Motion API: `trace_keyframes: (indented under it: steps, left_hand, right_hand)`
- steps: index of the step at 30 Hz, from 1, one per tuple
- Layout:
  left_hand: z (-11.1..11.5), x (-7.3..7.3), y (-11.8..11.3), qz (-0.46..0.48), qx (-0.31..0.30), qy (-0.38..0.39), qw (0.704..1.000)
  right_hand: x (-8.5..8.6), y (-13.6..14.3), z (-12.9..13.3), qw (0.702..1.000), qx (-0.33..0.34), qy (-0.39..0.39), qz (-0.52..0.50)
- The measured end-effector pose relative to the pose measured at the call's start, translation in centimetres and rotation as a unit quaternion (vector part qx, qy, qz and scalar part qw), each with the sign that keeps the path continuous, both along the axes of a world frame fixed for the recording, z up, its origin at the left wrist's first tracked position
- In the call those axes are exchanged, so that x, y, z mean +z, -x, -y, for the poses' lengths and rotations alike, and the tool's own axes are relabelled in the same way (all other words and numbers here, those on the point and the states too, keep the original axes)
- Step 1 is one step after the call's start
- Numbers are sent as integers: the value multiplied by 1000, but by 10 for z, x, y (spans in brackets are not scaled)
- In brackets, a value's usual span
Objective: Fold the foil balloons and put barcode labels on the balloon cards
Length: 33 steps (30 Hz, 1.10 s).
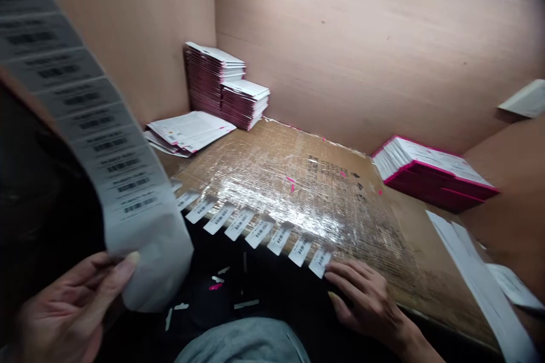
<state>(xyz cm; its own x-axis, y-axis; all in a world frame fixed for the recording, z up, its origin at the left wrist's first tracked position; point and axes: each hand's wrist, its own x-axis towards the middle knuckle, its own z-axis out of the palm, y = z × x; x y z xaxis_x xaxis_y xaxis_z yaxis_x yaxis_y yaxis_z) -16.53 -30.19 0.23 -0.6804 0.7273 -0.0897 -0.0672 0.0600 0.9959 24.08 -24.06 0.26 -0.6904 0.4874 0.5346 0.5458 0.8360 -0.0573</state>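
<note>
My left hand (80,300) pinches the bare end of a long strip of barcode labels (97,113) between thumb and fingers; the strip curls at the bottom and runs up out of view at the upper left. Several single barcode labels (259,231) hang in a row from the front edge of the cardboard-covered table (272,164), partly stuck and jutting over it. At the right end of this row, my right hand (366,298) lies with fingers stretched over the edge, touching the last label (320,261). Its thumb is apart, below the edge.
Tall stacks of pink-edged white booklets (232,82) stand in the back left corner, with loose flat ones (191,127) before them. Another pink-edged stack (434,173) sits at the right. White paper strips (472,272) lie on the right side. Wooden panels (361,39) enclose the table.
</note>
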Motion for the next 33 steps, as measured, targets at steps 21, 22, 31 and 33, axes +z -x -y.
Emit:
trace_keyframes:
  steps: [21, 22, 31, 33]
  left_hand:
    - [17, 51, 5, -32, -83, -24, 996]
    - [18, 51, 5, -38, -83, -18, 996]
    - [19, 52, 7, -73, -83, -1, 994]
    - [17, 50, 6, -57, -74, 3, 996]
  right_hand:
    - [67, 292, -48, 943, 318, -35, -90]
    - [78, 294, -50, 937, 342, -42, -55]
    - [72, 311, -46, 942, 310, 32, -122]
    - [68, 304, -48, 914, 242, 218, -243]
